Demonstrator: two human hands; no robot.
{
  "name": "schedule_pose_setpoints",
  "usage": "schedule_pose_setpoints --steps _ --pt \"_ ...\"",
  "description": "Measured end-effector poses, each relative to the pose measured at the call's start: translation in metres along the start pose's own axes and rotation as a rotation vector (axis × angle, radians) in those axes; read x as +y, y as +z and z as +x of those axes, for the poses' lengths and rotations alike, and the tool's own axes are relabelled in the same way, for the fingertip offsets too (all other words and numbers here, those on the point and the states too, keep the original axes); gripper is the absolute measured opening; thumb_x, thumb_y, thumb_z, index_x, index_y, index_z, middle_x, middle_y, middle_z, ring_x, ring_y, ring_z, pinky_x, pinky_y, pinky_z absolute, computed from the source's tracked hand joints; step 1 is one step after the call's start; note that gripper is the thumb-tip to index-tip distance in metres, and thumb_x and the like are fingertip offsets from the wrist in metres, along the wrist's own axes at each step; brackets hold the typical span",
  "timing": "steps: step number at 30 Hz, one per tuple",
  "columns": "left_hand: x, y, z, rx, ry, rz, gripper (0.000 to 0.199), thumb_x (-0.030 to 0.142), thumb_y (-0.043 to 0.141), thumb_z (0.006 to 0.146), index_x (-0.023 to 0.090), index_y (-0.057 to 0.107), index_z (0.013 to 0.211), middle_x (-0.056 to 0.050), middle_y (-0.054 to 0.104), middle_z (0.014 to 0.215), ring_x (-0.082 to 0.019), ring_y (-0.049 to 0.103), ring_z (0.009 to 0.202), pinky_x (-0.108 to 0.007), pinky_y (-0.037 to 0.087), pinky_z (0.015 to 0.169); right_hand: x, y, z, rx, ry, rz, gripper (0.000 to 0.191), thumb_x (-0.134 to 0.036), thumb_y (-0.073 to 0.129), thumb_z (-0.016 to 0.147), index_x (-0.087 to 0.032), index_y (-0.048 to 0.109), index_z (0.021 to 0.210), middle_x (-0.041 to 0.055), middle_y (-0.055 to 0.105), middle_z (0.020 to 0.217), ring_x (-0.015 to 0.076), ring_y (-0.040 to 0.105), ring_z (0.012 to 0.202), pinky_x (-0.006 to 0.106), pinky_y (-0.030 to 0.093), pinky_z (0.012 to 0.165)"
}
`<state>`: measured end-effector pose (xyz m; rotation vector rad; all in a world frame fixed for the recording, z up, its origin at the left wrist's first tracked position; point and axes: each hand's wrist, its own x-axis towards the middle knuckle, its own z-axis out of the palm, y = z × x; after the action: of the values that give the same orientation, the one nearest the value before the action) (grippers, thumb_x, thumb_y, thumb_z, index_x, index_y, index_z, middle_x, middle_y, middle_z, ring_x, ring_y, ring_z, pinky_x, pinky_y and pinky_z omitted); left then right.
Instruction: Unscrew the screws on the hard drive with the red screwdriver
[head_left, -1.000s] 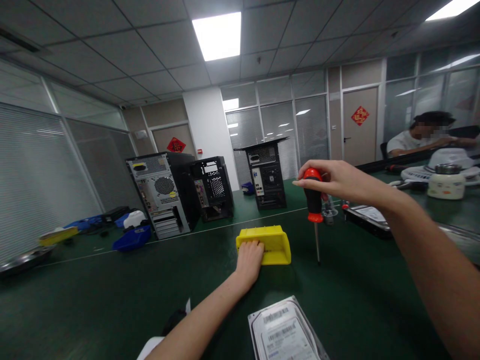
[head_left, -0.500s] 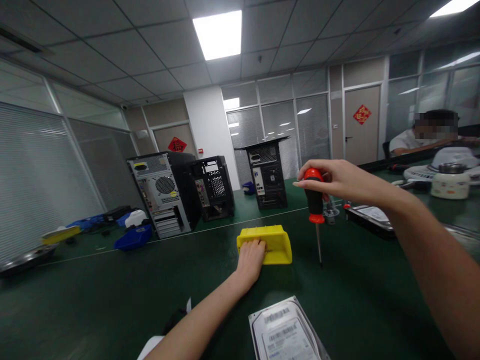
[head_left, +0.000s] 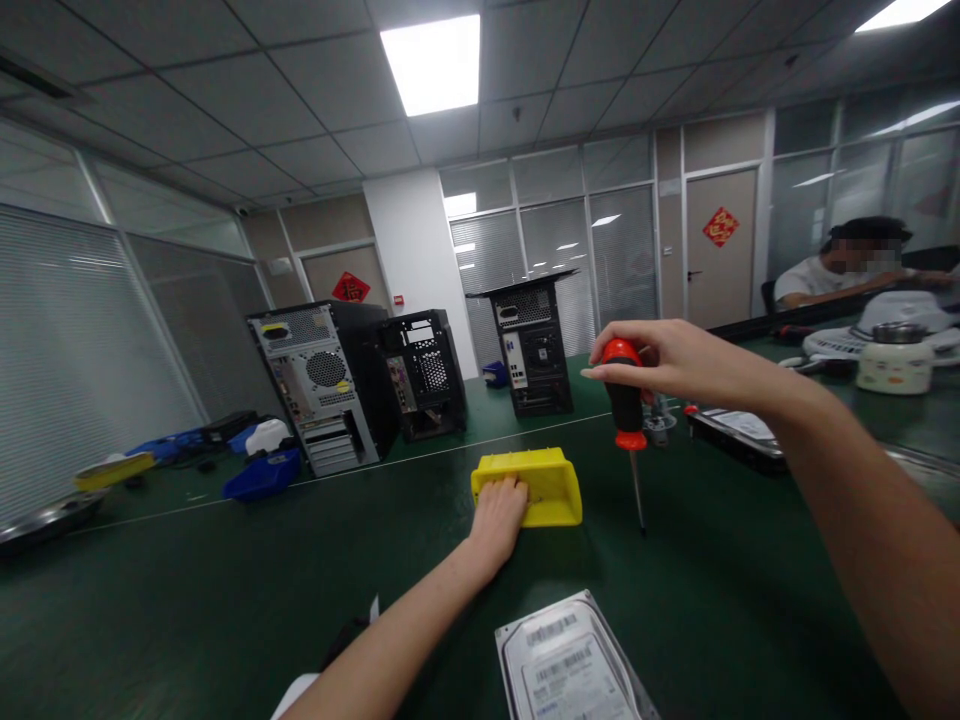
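Note:
My left hand (head_left: 499, 515) reaches into a yellow plastic bin (head_left: 561, 492), fingers bent together and tips hidden against its inside. Small dark specks show in the bin beside the fingers; whatever they grip is too small or hidden to make out. My right hand (head_left: 667, 358) is closed round the top of a red-and-black screwdriver (head_left: 627, 408). The screwdriver stands upright, blade down, to the right of the bin. Nearest to me lies a silver hard drive (head_left: 574, 665), label up, partly cut off by the lower picture edge.
Computer cases (head_left: 315, 385), a bare black frame (head_left: 427, 375) and another tower (head_left: 531, 345) stand at the back. A blue bin (head_left: 262, 475) sits left. On the right are another hard drive (head_left: 735, 435), a jar (head_left: 894, 360) and a seated person (head_left: 817, 275).
Both hands, the screwdriver and the bin keep nearly the same places. The whole view has shifted very slightly.

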<state>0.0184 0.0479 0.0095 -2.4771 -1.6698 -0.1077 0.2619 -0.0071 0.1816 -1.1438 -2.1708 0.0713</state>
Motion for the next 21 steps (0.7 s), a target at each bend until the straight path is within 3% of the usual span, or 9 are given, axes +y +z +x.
schedule_pose_setpoints --steps 4,8,10,12,15,21 --pt "-0.002 -0.007 -0.002 0.017 0.006 -0.122 0.033 0.033 0.061 0.096 0.016 0.058 0.124 -0.01 0.061 0.125 -0.024 0.063 0.108 -0.046 0.055 0.09 0.001 0.001 0.001 -0.008 -0.006 0.008 0.042 -0.063 0.057 0.085 -0.023 0.063 0.098 0.0027 0.066 0.079 0.0195 0.064 0.068 0.031 0.05 0.059" --pt "-0.006 -0.021 -0.021 0.014 0.034 -0.359 0.024 0.027 0.06 0.097 0.014 0.062 0.117 -0.009 0.065 0.12 -0.024 0.064 0.109 -0.046 0.053 0.094 0.001 0.002 0.001 -0.014 -0.01 0.02 0.039 -0.06 0.058 0.086 -0.022 0.062 0.098 0.0036 0.066 0.082 0.0196 0.064 0.07 0.031 0.051 0.06" --pt "-0.008 -0.027 -0.037 -0.01 0.042 -0.516 0.014 0.016 0.057 0.096 0.014 0.065 0.107 -0.008 0.07 0.116 -0.02 0.066 0.109 -0.038 0.05 0.099 0.0 0.003 0.001 -0.025 -0.013 0.034 0.039 -0.059 0.057 0.087 -0.023 0.062 0.1 0.004 0.067 0.085 0.0197 0.065 0.071 0.031 0.052 0.06" --pt "-0.011 -0.031 -0.053 -0.053 0.035 -0.694 0.009 0.02 0.062 0.093 0.013 0.067 0.098 -0.007 0.074 0.106 -0.017 0.07 0.101 -0.029 0.054 0.09 -0.001 0.004 0.002 -0.035 -0.016 0.043 0.04 -0.06 0.058 0.086 -0.023 0.062 0.1 0.0046 0.068 0.086 0.0205 0.066 0.072 0.032 0.053 0.06" --pt "-0.017 -0.033 -0.072 -0.151 -0.031 -0.921 0.023 0.033 0.068 0.087 0.01 0.067 0.087 -0.008 0.077 0.084 -0.018 0.074 0.08 -0.026 0.056 0.07 -0.002 0.006 0.004 -0.04 -0.018 0.042 0.044 -0.064 0.059 0.084 -0.023 0.063 0.099 0.0057 0.07 0.087 0.0223 0.066 0.074 0.034 0.053 0.062" --pt "-0.034 -0.039 -0.094 -0.195 -0.177 -1.172 0.043 0.048 0.079 0.067 0.011 0.063 0.082 -0.008 0.075 0.071 -0.016 0.068 0.062 -0.019 0.04 0.046 -0.007 0.011 0.004 -0.065 -0.017 0.077 0.046 -0.066 0.059 0.082 -0.023 0.063 0.099 0.0043 0.07 0.085 0.0205 0.066 0.067 0.033 0.052 0.057"
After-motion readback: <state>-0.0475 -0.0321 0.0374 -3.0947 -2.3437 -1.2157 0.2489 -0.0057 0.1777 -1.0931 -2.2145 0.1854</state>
